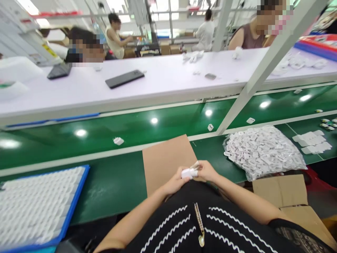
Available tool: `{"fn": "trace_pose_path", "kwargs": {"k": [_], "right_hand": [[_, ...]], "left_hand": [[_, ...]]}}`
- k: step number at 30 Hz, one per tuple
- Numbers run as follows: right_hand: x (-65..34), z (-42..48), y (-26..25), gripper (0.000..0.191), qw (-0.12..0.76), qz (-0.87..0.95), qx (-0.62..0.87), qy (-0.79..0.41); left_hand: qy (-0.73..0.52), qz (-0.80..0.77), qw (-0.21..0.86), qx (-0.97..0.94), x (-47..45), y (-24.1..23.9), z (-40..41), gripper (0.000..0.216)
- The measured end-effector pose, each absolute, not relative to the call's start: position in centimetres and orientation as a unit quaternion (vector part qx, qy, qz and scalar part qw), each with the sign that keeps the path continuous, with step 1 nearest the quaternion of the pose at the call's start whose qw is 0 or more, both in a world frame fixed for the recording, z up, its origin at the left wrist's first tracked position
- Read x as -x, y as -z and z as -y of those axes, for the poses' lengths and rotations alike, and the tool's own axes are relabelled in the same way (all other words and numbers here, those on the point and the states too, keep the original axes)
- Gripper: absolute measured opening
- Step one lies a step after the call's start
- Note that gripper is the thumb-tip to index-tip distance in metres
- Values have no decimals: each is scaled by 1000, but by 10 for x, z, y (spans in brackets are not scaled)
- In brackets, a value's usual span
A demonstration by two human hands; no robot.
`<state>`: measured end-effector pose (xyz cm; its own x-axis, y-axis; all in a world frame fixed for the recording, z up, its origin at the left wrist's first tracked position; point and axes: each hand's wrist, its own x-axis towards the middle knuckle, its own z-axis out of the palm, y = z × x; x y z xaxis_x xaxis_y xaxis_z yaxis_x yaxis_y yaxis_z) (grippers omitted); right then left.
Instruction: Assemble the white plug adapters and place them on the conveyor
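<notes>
A small white plastic housing (187,173) is held close to my body, over the near edge of the bench. My left hand (176,182) is closed around its left side. At its right end, the fingers of my right hand (206,171) pinch a small white piece (195,172) against it; the fingers partly hide this piece and I cannot make out its exact kind. Beneath and beyond both hands lies a brown cardboard sheet (168,158). To the right, a clear plastic bag (265,151) is full of small white plastic parts.
At left stands a blue-rimmed tray (76,196) with rows of white pieces. Single white housings ride on the green conveyor belt (137,123). A white shelf (163,82) carries a black phone (125,79). A slanted metal post (252,84) rises at right, above an open cardboard box (280,191). Several people sit beyond.
</notes>
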<state>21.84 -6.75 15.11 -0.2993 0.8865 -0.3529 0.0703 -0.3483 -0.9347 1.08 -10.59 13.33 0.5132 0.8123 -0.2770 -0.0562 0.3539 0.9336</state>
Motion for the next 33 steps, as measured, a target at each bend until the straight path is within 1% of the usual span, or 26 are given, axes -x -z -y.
{"fn": "trace_pose_path", "kwargs": {"k": [2, 3, 5, 7, 8, 10, 11, 13, 15, 16, 18, 24, 29, 31, 33], "right_hand": [[-221, 75, -129, 33, 303, 488, 509, -641], [-221, 78, -116, 36, 309, 485, 516, -635], [-224, 77, -90, 53, 304, 466, 517, -650], [-236, 66, -71, 63, 315, 472, 548, -614], [-246, 58, -65, 63, 319, 483, 583, -570], [-276, 40, -62, 59, 305, 507, 682, -430], [-294, 32, -63, 57, 273, 513, 737, -344], [-332, 20, -67, 52, 172, 501, 825, -199], [-364, 15, -70, 44, 82, 461, 874, -130], [-376, 14, -70, 40, 56, 441, 888, -119], [-391, 15, -70, 34, 37, 413, 903, -115], [-396, 10, -66, 34, -28, 360, 931, -55], [-413, -3, -71, 36, -65, 347, 934, 60], [-425, -10, -74, 42, -84, 336, 936, 68], [-439, -18, -80, 50, -85, 317, 944, 35]], "left_hand": [[-288, -408, 721, -480, -13, -113, 101, 66], [-286, -416, 724, -469, -15, -100, 98, 64], [-295, -431, 726, -447, -18, -69, 90, 65], [-311, -432, 722, -441, -19, -41, 77, 74], [-315, -442, 714, -443, -17, -29, 68, 77], [-323, -482, 680, -449, -9, -13, 43, 77], [-328, -506, 657, -451, -3, -8, 28, 76], [-355, -550, 604, -456, 10, -1, -9, 72], [-379, -596, 527, -472, 25, 3, -51, 63], [-383, -620, 486, -482, 32, 4, -73, 57], [-375, -661, 416, -498, 44, 5, -113, 50], [-355, -720, 317, -506, 74, 1, -198, 53], [-325, -754, 274, -501, 91, 7, -220, 49], [-311, -762, 266, -502, 97, 13, -217, 48], [-302, -764, 260, -507, 101, 17, -211, 52]]}}
